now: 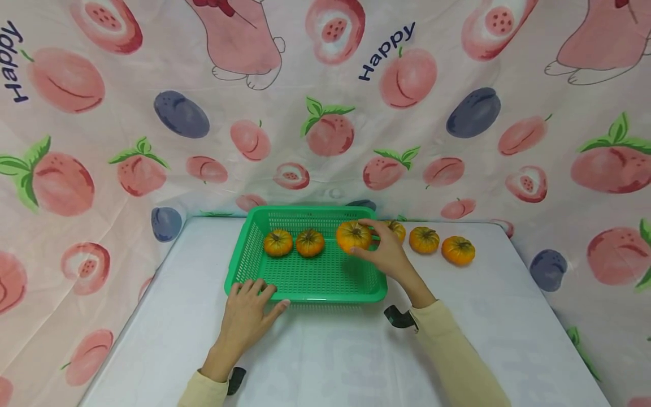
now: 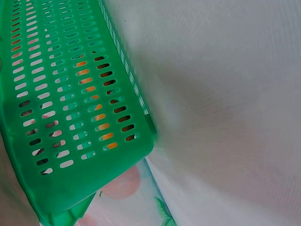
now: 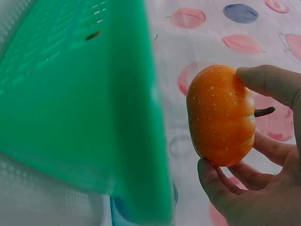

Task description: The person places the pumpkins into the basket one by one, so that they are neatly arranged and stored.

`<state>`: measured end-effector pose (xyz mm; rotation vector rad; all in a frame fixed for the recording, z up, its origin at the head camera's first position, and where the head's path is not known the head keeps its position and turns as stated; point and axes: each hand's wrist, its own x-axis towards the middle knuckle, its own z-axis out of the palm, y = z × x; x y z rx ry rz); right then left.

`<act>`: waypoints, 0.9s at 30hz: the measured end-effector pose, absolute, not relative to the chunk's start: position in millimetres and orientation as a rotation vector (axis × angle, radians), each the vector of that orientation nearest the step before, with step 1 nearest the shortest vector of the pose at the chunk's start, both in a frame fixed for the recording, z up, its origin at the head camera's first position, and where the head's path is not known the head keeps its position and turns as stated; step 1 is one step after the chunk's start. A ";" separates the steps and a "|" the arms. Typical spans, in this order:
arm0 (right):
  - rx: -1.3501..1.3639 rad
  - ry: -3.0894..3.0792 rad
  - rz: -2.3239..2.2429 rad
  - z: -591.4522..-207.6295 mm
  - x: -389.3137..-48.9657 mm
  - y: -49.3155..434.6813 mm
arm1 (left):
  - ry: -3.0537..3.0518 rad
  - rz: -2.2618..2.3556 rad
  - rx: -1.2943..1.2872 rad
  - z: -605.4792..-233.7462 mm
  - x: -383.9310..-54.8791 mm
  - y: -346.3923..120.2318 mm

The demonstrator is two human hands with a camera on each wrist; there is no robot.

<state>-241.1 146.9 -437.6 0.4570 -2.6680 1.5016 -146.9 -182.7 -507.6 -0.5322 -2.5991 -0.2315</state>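
Observation:
My right hand [image 1: 383, 249] pinches a small orange pumpkin [image 1: 353, 236] above the right part of a green plastic basket [image 1: 305, 297]. In the right wrist view, the thumb and fingers hold this pumpkin [image 3: 221, 115] at opposite sides, its brown stem toward the palm. Two more pumpkins, one on the left [image 1: 278, 243] and one beside it [image 1: 310, 243], sit inside the basket near its back. My left hand [image 1: 246, 316] rests its fingertips on the basket's front left rim, thumb spread outside. The left wrist view shows the perforated basket wall [image 2: 70, 179], with only a blurred edge of the hand.
Right of the basket stand a pumpkin [image 1: 395, 230] partly hidden by my right hand, a middle pumpkin [image 1: 424, 240] and an outer pumpkin [image 1: 458, 250]. They are on a white-covered table [image 1: 330, 362]. A fruit-printed cloth [image 1: 285, 124] hangs behind and at both sides.

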 end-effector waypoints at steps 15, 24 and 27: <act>0.348 -2.854 1.331 -429.5 -260.1 119.8 | -2.582 -0.249 -0.550 -509.4 -145.6 -183.7; 0.251 -2.976 1.232 -413.4 -277.7 109.6 | -2.584 -0.252 -0.556 -509.1 -147.1 -183.9; 0.226 -3.007 1.225 -412.3 -283.9 108.1 | -2.580 -0.256 -0.558 -507.5 -147.2 -183.4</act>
